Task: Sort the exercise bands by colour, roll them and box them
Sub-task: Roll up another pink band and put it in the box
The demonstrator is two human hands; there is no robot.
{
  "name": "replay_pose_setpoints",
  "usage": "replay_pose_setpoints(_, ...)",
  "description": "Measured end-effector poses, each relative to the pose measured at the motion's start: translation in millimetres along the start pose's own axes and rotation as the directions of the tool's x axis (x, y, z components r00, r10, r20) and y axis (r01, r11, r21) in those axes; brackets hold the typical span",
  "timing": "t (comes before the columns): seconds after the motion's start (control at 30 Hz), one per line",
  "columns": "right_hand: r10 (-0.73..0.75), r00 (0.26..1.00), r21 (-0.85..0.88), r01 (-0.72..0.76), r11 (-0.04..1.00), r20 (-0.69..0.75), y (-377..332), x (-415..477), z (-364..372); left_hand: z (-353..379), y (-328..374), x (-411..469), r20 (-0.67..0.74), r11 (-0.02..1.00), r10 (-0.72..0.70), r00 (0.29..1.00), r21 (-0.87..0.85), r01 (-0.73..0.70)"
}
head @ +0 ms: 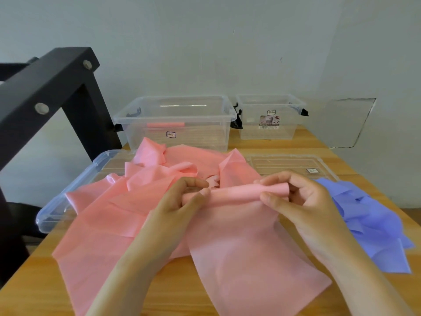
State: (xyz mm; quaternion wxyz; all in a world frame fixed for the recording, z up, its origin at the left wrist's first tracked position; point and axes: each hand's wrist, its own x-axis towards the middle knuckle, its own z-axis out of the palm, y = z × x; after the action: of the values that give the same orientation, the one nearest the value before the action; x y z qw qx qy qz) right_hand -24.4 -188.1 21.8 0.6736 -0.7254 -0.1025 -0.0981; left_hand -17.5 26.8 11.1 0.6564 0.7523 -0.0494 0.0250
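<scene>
Lid lies at 9 o'clock, partly under loose pink bands. Left hand pinches one end of a half-rolled pink band at centre; at 12 o'clock a box holds one pink roll. Right hand pinches the band's other end. Second box stands at 1 o'clock, and purple bands heap at 3 o'clock.

Both hands, the left hand and the right hand, pinch a partly rolled pink band above loose pink bands; purple bands lie right; one roll sits in the large clear box.
</scene>
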Motion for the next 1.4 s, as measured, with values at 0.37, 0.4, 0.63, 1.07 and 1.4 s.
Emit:
replay_pose_setpoints(0.37,-0.010,1.000,-0.002,0.010,1.000,-0.025,2,1,1,-2,-2,0,0.068,0.998,-0.047,0.997,-0.046,0.050)
replay_pose_setpoints(0.4,-0.017,1.000,0.014,0.017,1.000,-0.015,2,1,0,-2,-2,1,0.047,0.999,-0.036,0.998,-0.024,0.038)
replay_pose_setpoints(0.63,0.142,0.986,-0.090,-0.134,0.987,0.092,6,2,0,0,7,0,0.060,0.938,0.136,0.989,-0.330,-0.109)
replay_pose_setpoints(1.07,0.071,0.992,-0.054,-0.065,0.996,0.101,4,1,0,3,10,-1,-0.011,0.927,0.150,0.989,-0.345,-0.145)
replay_pose_setpoints(1.4,0.036,0.990,-0.056,-0.029,0.998,0.133,2,0,0,0,7,-2,0.053,0.976,0.058,0.997,-0.212,-0.045)
